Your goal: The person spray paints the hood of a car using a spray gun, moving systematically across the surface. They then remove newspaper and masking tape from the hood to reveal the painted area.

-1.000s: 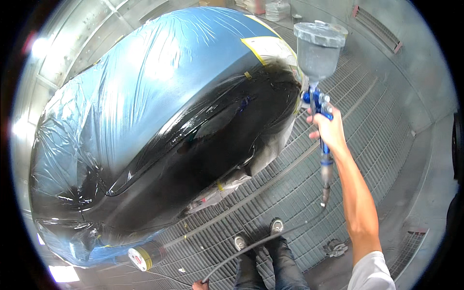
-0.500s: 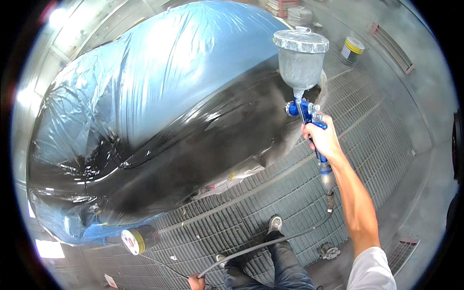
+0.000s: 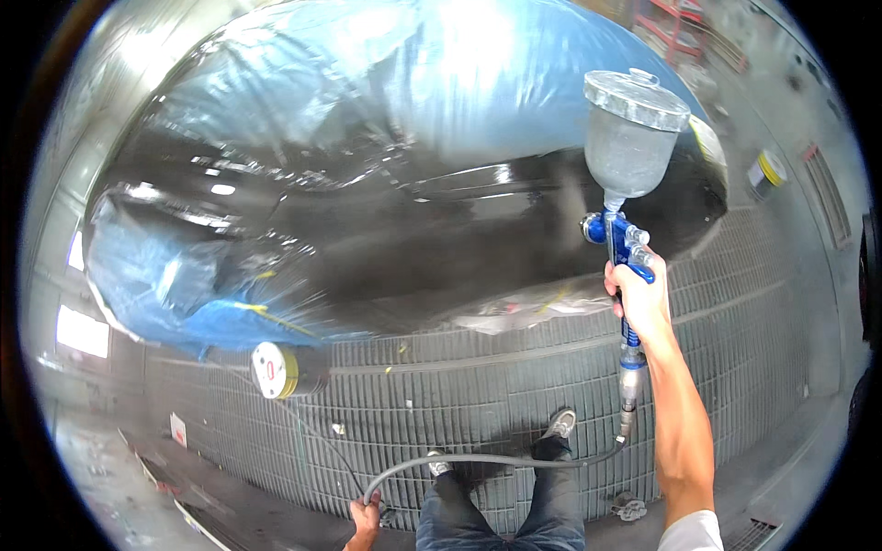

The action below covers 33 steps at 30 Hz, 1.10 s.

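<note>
My right hand grips a blue spray gun upright, with a grey cup and lid on top and a hose fitting below. The nozzle faces left toward a glossy dark panel of a large body, apparently a vehicle, mostly covered in blue plastic sheeting. My left hand, at the lower edge, is closed on the grey air hose that runs across to the gun's lower end.
A drum with a yellow band lies below the covered body, another can stands at right, and a red rack is at the back. Grated floor surrounds my feet; wall grilles sit at right.
My view has swung, so the covered body now lies more level across it. The gun in my right hand has shifted right and down in view; both hands keep their hold.
</note>
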Available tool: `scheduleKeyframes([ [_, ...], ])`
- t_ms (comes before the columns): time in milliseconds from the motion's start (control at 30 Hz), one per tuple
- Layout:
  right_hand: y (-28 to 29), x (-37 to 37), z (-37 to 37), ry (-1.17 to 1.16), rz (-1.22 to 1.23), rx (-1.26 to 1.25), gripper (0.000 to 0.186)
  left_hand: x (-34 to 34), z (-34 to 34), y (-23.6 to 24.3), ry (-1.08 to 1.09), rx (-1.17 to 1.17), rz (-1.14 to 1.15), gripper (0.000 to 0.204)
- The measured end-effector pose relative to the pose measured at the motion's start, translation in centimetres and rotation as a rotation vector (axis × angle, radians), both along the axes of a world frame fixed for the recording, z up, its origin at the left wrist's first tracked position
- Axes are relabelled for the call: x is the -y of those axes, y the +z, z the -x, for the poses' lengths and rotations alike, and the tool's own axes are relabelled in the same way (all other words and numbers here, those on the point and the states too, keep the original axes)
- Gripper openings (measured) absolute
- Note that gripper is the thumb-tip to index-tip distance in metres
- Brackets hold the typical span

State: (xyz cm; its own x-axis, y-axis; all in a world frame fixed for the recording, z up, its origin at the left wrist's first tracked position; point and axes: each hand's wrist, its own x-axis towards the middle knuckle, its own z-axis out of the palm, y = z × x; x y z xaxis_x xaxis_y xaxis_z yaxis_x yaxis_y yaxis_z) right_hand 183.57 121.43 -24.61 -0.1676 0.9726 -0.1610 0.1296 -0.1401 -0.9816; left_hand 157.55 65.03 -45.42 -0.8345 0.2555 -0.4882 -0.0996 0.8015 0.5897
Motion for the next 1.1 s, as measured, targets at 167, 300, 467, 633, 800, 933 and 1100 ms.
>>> scheduleKeyframes([
  [167, 0.6, 4.3, 7.6, 0.075, -0.033, -0.022, 0.006, 4.2, 2.4, 0.8, 0.185, 0.030, -0.204, 0.039],
  [300, 1.1, 7.4, 14.0, 0.141, -0.123, -0.063, 0.007, 7.2, 4.3, 0.8, 0.320, 0.046, -0.353, 0.042],
  [467, 1.0, 10.2, 20.0, 0.176, -0.188, 0.023, 0.019, 11.7, 6.4, -1.1, 0.457, 0.043, -0.372, 0.039],
  [633, 1.3, 14.0, 26.4, 0.257, -0.212, 0.021, 0.049, 16.0, 7.8, -3.2, 0.529, 0.033, -0.462, 0.041],
  [800, 1.8, 18.1, 31.0, 0.350, -0.270, 0.017, 0.057, 18.0, 9.3, -5.6, 0.631, -0.024, -0.388, 0.041],
  [933, 0.5, 18.8, 30.9, 0.514, -0.144, -0.101, 0.055, 22.1, 10.1, -10.3, 0.677, 0.097, -0.549, 0.017],
  [1100, -0.9, 17.3, 26.7, 0.333, -0.090, -0.072, 0.011, 17.1, 10.0, -7.4, 0.708, -0.012, -0.415, 0.030],
])
